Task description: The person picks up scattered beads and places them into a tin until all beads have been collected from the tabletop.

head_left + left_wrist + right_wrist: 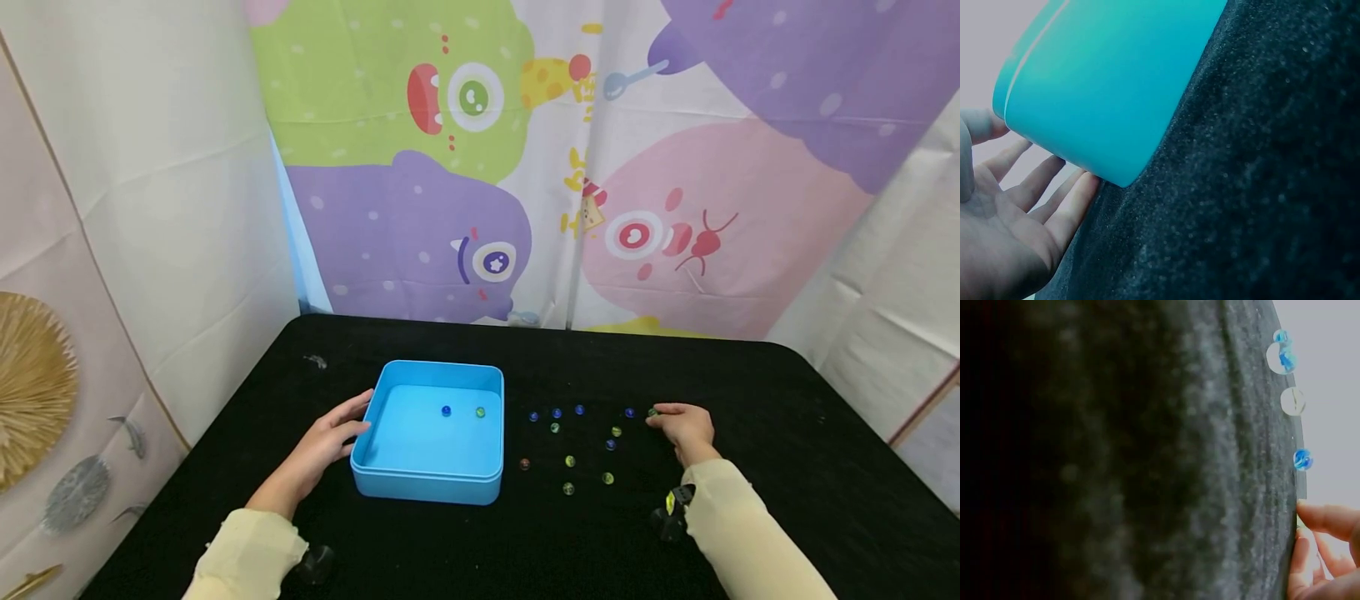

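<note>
A light-blue square box (427,490) stands left of centre on the table, holding a blue marble (446,411) and a yellow-green marble (481,412). My left hand (322,450) touches the box's left side; in the left wrist view its fingers (1075,209) reach out fairly straight against the blue wall. Over on the right, my right hand (686,429) pinches a greenish marble (652,412) at the table surface, mostly covered by thumb and fingertips. A blue marble (629,412) lies just left of those fingertips.
Several loose glass marbles lie between box and right hand, among them a reddish one (525,464) and a yellow-green one (608,478). Black cloth (480,550) covers the table. Behind its far edge hangs a printed curtain (555,167).
</note>
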`<state>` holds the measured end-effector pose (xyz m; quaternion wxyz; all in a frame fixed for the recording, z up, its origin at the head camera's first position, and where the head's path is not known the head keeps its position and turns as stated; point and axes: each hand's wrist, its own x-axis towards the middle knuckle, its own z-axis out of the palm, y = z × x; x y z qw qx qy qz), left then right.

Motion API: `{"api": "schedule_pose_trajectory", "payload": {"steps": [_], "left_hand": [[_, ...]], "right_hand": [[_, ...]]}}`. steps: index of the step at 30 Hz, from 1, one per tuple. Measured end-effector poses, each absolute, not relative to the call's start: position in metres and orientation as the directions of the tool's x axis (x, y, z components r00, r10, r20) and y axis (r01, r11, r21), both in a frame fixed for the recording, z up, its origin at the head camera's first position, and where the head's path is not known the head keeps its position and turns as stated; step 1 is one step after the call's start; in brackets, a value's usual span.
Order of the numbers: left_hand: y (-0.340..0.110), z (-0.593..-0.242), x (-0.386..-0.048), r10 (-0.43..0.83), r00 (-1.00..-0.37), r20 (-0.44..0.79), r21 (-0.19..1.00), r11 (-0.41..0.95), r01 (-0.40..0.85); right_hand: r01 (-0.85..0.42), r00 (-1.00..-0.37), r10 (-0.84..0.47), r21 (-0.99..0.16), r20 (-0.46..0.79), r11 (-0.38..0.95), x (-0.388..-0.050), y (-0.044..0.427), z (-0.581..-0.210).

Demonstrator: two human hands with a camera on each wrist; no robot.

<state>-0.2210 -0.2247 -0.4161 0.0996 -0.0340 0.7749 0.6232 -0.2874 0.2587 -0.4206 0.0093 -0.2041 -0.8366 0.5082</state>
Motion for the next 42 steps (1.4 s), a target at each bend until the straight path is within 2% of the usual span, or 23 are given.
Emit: {"api": "schedule_pose_trajectory", "payload": {"steps": [9, 16, 21, 30, 42], "left_hand": [[-0.225, -0.416, -0.22, 0.087, -0.979, -0.184, 0.963, 0.214, -0.162], [-0.224, -0.415, -0.22, 0.081, -0.979, -0.189, 0.962, 0.216, -0.168], [-0.224, -0.415, -0.22, 0.078, -0.979, -0.189, 0.961, 0.22, -0.168], [-0.223, -0.415, -0.218, 0.066, -0.981, -0.183, 0.961, 0.225, -0.164], [-0.224, -0.416, -0.218, 0.075, -0.982, -0.175, 0.962, 0.223, -0.155]], "right_hand": [[0.364, -0.893, 0.4, -0.856, -0.208, 0.367, -0.288, 0.26, -0.421], [0.378, -0.869, 0.438, -0.878, -0.228, 0.293, -0.288, 0.262, -0.424], [0.38, -0.875, 0.417, -0.884, -0.248, 0.272, -0.287, 0.261, -0.424], [0.353, -0.908, 0.343, -0.88, -0.24, 0.318, -0.275, 0.256, -0.422], [0.322, -0.925, 0.297, -0.902, -0.236, 0.286, -0.264, 0.241, -0.423]]}}
